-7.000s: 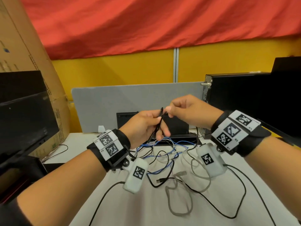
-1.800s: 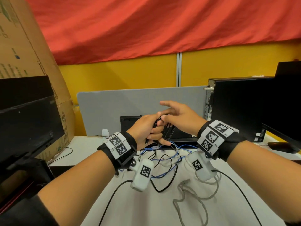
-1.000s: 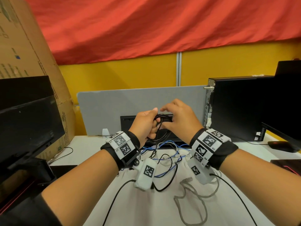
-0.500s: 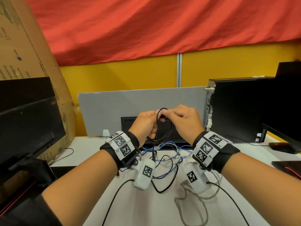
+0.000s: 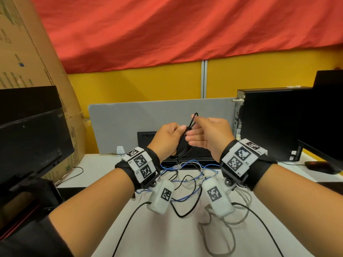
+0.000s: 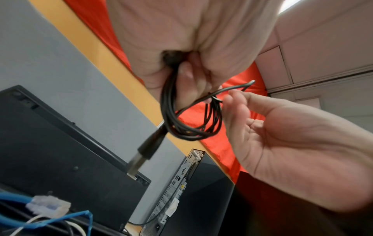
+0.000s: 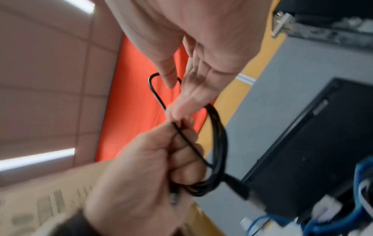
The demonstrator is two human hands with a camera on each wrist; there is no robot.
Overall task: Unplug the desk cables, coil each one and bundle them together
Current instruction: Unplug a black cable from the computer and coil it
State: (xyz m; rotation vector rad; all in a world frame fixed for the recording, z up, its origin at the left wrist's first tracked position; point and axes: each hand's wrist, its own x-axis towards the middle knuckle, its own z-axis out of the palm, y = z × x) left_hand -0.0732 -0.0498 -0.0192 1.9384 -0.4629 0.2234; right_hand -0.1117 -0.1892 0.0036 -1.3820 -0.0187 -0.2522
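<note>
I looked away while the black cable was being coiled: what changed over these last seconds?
The black cable, a short doubled length seven seconds ago, now hangs as a multi-turn coil from the left hand, which grips it as before. The right hand stopped pinching it and opened; a small loop sticks up by its thumb. The blue, grey and other black cables remain loose on the desk.

Coiled cable [image 5: 182, 145] btwn hands, prob. above desk [image 5: 159, 238]

Black USB cable [image 5: 182, 145] now gathered into a small coil in the left hand [image 5: 168, 139] rather than a loose strand pinched between both hands, right hand [image 5: 207, 135] opened from its pinch, fingers straightened beside a loop poking up.
</note>
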